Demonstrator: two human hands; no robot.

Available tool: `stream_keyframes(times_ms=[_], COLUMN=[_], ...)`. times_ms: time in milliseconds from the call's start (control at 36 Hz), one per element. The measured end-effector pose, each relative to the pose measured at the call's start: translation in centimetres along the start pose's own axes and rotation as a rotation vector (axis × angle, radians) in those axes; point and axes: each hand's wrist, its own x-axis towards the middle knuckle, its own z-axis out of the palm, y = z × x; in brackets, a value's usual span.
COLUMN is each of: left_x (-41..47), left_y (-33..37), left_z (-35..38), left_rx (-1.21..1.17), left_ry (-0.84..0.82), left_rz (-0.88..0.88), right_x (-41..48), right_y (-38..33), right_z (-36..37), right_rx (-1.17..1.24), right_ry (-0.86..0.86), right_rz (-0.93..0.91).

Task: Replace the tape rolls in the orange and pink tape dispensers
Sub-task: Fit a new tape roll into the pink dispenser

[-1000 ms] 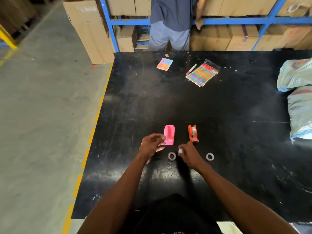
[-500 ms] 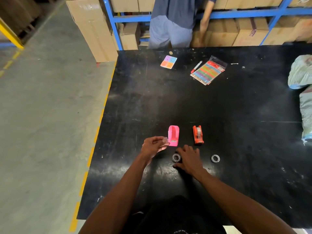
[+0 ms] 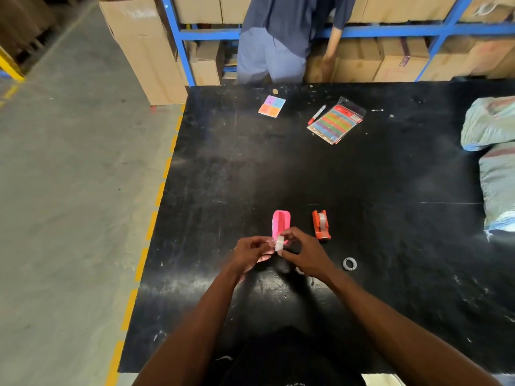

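A pink tape dispenser [image 3: 281,222] lies on the black table [image 3: 362,176] with its roll slot empty. To its right stands the orange tape dispenser [image 3: 321,224] with a clear roll in it. My right hand [image 3: 302,253] pinches a small whitish tape roll [image 3: 279,243] just in front of the pink dispenser. My left hand [image 3: 252,253] meets it from the left, fingertips closed at the roll's edge. A small ring-shaped tape core [image 3: 349,264] lies on the table to the right of my hands.
At the far side lie a coloured sticky-note card [image 3: 272,106], a red marker [image 3: 316,115] and a packet of coloured strips [image 3: 336,122]. Stuffed sacks [image 3: 490,126] sit at the right edge. A person [image 3: 281,37] stands by blue shelving with cardboard boxes beyond the table.
My right hand lifted the tape roll off the table and brought it up to my left hand in front of the pink dispenser. The view shifted slightly.
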Motion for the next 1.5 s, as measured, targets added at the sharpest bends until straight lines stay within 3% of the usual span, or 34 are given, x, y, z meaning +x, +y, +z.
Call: stream_keyframes(times_ms=[278, 556, 778, 1139, 1306, 1417, 1500], left_x=[0.5, 1.4, 2.1, 5.1, 7.7, 10.2, 11.3], left_y=[0.3, 0.4, 0.6, 1.3, 2.5, 2.1, 1.3], left_z=[-0.6, -0.2, 0.3, 0.7, 0.6, 0.1, -0.4], left_rx=[0.126, 0.040, -0.204, -0.162, 0.014, 0.243, 0.493], left_ry=[-0.047, -0.019, -0.075, -0.076, -0.018, 0.105, 0.079], left_rz=[0.024, 0.018, -0.031, -0.101, -0.056, 0.094, 0.137], right_x=[0.0, 0.4, 1.3, 3.5, 6.3, 8.1, 8.9], right_y=[-0.5, -0.6, -1.1, 0.1, 1.1, 2.0, 2.4], right_z=[-0.9, -1.5, -2.4, -3.2, -3.3, -3.2, -3.1], right_rx=[-0.029, -0.017, 0.029, -0.010, -0.030, -0.065, -0.179], right_ry=[-0.057, -0.056, -0.055, -0.100, -0.086, -0.111, -0.139], right_rz=[0.006, 0.016, 0.041, 0.068, 0.127, 0.148, 0.135])
